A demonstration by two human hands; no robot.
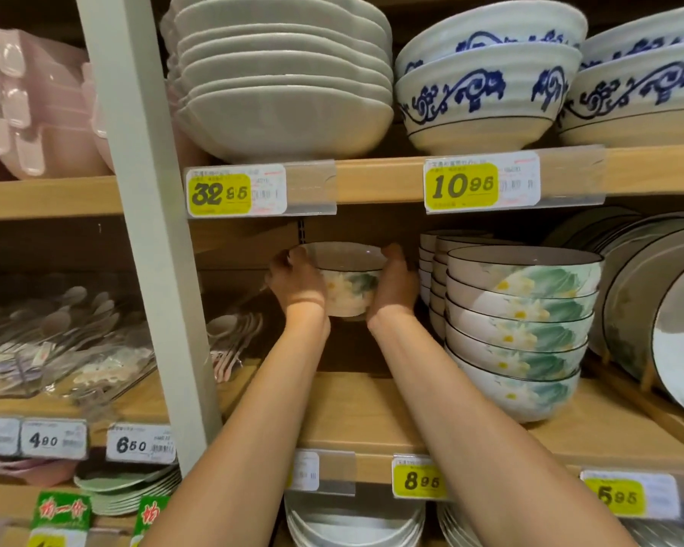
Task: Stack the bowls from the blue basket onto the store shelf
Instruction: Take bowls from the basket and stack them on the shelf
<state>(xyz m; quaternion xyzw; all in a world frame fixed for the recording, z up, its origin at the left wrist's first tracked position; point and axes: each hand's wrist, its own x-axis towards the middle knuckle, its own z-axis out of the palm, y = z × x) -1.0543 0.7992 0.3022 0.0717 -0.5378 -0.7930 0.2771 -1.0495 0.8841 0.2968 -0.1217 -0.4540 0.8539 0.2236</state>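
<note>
A small white bowl (346, 282) with a green and yellow flower print is held between my two hands, deep in the middle shelf bay and above the wooden shelf board (356, 412). My left hand (299, 284) grips its left side and my right hand (395, 284) cups its right side. To the right stands a stack of larger bowls (522, 329) with the same flower print, and behind it two stacks of small bowls (437, 278). The blue basket is out of view.
A grey upright post (151, 230) borders the bay on the left. Packed spoons (234, 337) lie at the bay's left side. Plates (656, 321) stand on edge at the right. White and blue-patterned bowls (486, 84) fill the shelf above.
</note>
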